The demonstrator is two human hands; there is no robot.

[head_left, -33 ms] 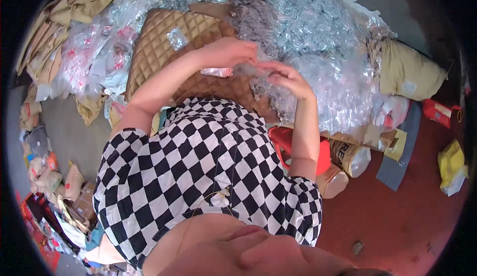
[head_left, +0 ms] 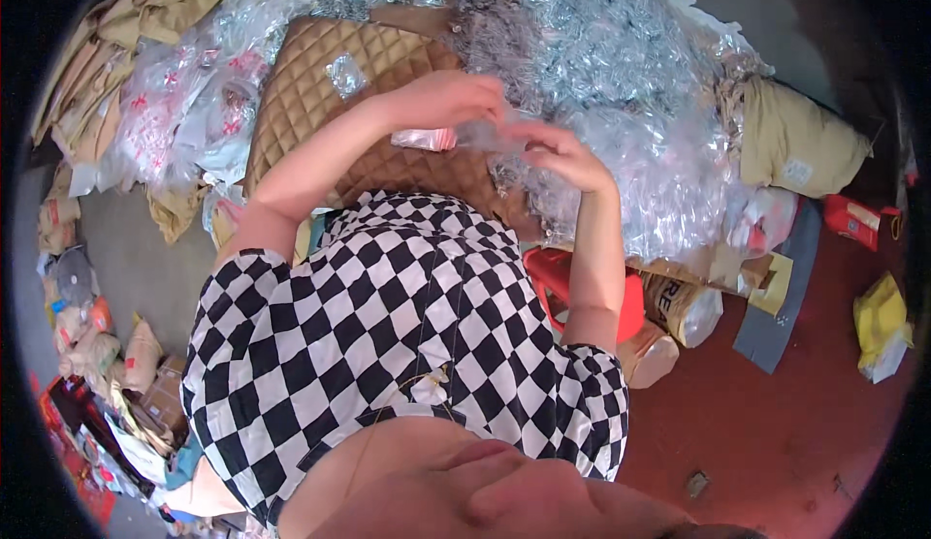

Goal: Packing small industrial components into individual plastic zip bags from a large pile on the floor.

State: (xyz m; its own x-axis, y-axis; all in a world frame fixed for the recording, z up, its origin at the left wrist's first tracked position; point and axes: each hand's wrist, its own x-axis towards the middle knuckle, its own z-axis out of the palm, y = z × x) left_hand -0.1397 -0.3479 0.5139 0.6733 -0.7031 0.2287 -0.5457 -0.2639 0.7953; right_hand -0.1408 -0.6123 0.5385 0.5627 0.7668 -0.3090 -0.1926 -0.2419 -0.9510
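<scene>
A small piece of thin clear plastic (head_left: 477, 136) hangs between my two hands, above the brown quilted mat (head_left: 325, 59). My left hand (head_left: 448, 100) pinches one side of it with bent fingers. From the other side, the fingers and thumb of my right hand (head_left: 562, 154) close on the plastic; their tips are partly blurred. Under my left wrist lies a small clear packet with a red-and-white end (head_left: 424, 139). Another clear wrapper (head_left: 345, 75) rests on the mat farther left. A large heap of shiny clear plastic pieces (head_left: 621, 83) spreads beyond and right of my hands.
Plastic bags with red marks (head_left: 155, 142) are piled at the left. A red stool-like object (head_left: 628, 306) stands below my right forearm. Tan sacking (head_left: 805, 137) lies at the heap's right edge. A yellow bag (head_left: 880, 321) sits on the reddish floor (head_left: 747, 423).
My fingers have shifted very slightly around the clear plastic. Everything else looks the same.
</scene>
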